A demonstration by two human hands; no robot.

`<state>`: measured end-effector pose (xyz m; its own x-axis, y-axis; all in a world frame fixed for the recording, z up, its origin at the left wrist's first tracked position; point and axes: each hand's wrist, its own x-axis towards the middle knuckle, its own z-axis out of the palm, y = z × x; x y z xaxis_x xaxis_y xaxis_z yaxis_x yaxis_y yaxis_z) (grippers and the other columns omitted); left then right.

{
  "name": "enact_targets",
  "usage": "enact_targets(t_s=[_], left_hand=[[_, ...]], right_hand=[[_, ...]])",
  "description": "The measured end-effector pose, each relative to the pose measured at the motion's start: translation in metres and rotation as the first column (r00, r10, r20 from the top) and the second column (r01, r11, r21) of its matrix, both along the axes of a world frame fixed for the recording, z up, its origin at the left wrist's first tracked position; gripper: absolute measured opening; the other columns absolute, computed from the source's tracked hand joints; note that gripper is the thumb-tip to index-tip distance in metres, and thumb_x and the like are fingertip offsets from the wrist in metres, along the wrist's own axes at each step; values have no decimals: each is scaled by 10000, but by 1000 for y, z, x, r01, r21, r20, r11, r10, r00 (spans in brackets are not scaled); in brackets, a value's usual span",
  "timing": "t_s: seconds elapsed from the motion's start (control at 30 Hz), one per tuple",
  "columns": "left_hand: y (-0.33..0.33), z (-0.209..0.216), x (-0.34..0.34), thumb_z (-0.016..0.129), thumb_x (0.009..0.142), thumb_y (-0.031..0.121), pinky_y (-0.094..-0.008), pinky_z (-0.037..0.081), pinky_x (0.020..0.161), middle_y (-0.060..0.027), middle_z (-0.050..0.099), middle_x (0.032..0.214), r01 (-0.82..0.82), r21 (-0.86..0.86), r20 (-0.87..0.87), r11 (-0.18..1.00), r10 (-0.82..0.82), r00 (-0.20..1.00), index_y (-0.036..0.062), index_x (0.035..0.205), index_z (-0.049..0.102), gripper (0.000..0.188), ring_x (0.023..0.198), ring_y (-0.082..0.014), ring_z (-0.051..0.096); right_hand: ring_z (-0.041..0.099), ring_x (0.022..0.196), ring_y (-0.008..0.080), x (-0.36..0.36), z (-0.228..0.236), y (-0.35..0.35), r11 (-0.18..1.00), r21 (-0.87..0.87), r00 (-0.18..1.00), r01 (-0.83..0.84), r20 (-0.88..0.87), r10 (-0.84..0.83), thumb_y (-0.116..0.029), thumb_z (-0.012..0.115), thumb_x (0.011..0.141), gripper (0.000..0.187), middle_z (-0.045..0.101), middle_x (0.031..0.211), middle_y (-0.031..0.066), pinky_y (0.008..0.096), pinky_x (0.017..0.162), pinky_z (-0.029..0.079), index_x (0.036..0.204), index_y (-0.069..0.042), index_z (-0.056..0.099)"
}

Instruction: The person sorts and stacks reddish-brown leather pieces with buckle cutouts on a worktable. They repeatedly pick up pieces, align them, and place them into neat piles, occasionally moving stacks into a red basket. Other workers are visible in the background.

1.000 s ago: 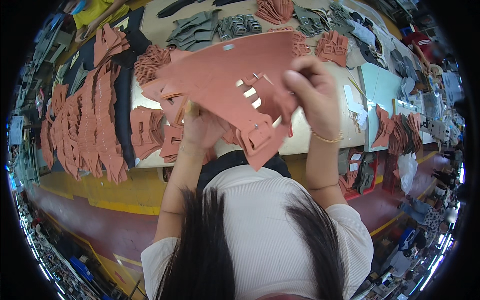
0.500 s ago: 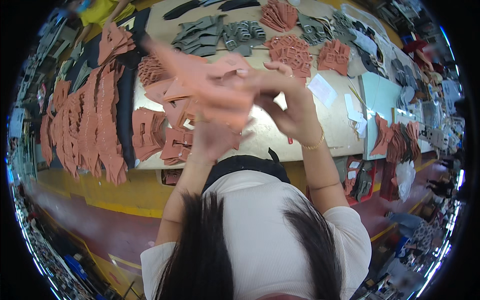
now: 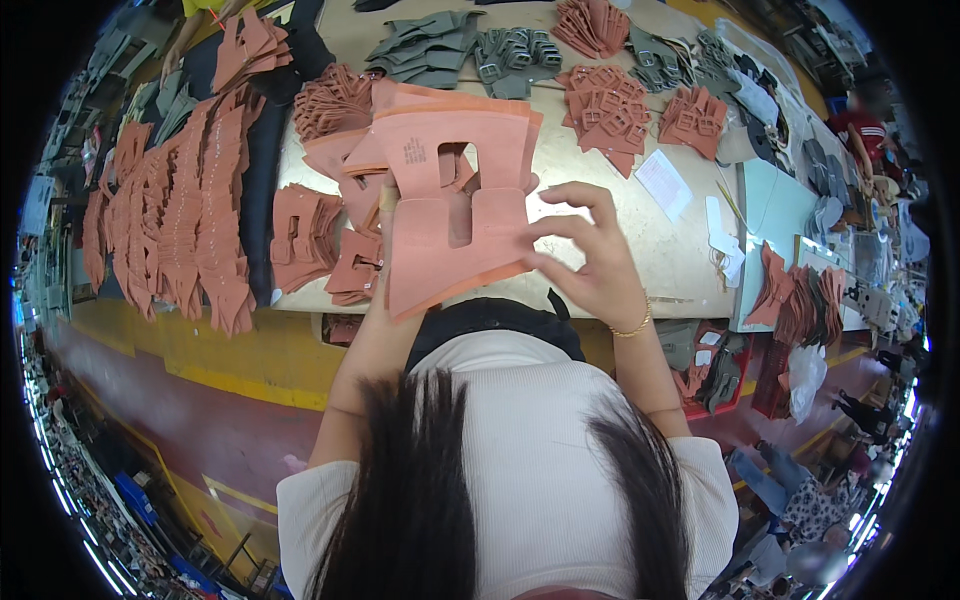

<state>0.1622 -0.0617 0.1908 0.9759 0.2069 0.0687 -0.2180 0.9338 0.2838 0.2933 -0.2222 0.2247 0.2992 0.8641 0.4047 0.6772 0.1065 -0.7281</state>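
In front of my waist I hold a small stack of salmon-pink leather pieces (image 3: 420, 245), flared at the ends, with rectangular cutouts in the middle. My left hand (image 3: 387, 203) is mostly hidden behind them and grips their left side; only a bit of it shows at the edge. On the right, the thumb and index finger of my right hand (image 3: 597, 262) pinch the rim of the front piece, its other fingers curled loosely. Left of the held pieces, a pile of like cut pieces (image 3: 300, 238) lies on the table, and another pile (image 3: 355, 265) sits close by.
Long overlapping rows of pink pieces (image 3: 215, 215) fill the left side. Grey-green pieces with buckles (image 3: 515, 60) and pink buckled pieces (image 3: 605, 110) lie at the back. A white paper sheet (image 3: 664, 183) is at right. A red crate (image 3: 735, 385) stands below the table edge.
The pink pieces, blurred and tilted before, are now upright and nearly still, facing me. My right hand has moved from their top to their right edge.
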Motion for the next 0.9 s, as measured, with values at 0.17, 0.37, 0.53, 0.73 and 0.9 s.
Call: enact_targets(t_s=[0.17,0.37,0.53,0.73,0.9], left_hand=[[0,-5,-3,433,871,634,-505,442,1001,-136,448,1352,-200,-69,-174,977,185,967,166,1369,419,683,1256,-334,451],[7,-16,-9,432,922,535,-473,455,994,-112,514,1274,-206,-103,-148,973,189,971,130,1321,465,569,1225,-295,487],[13,-25,3,451,949,477,-445,424,1022,-121,491,1305,-494,262,-371,829,559,741,92,1330,440,541,1239,-284,472],[10,-10,-1,428,892,637,-616,365,997,-205,354,1419,-229,-87,-32,969,227,973,79,1443,279,798,1276,-434,377],[4,1,-3,405,867,698,-677,357,973,-216,312,1451,-215,-95,-70,972,209,975,113,1470,245,855,1288,-459,356]], right_hand=[[387,1237,326,-13,4,7,993,-71,976,-92,193,104,-172,819,616,466,462,1277,78,436,1013,331,1042,-182,631],[451,1217,332,-12,8,12,996,5,972,-84,222,81,-19,747,660,385,549,1254,90,415,998,411,1023,-125,677],[641,982,251,9,18,2,958,251,975,138,-204,-87,79,637,757,227,674,995,133,309,803,511,971,5,650],[633,776,150,45,49,-39,823,397,890,406,-375,-259,-4,527,939,131,656,912,129,251,700,514,1027,62,597],[638,771,127,59,48,-55,814,316,868,487,-276,-412,-29,554,937,156,674,881,107,216,683,504,1053,62,603]])
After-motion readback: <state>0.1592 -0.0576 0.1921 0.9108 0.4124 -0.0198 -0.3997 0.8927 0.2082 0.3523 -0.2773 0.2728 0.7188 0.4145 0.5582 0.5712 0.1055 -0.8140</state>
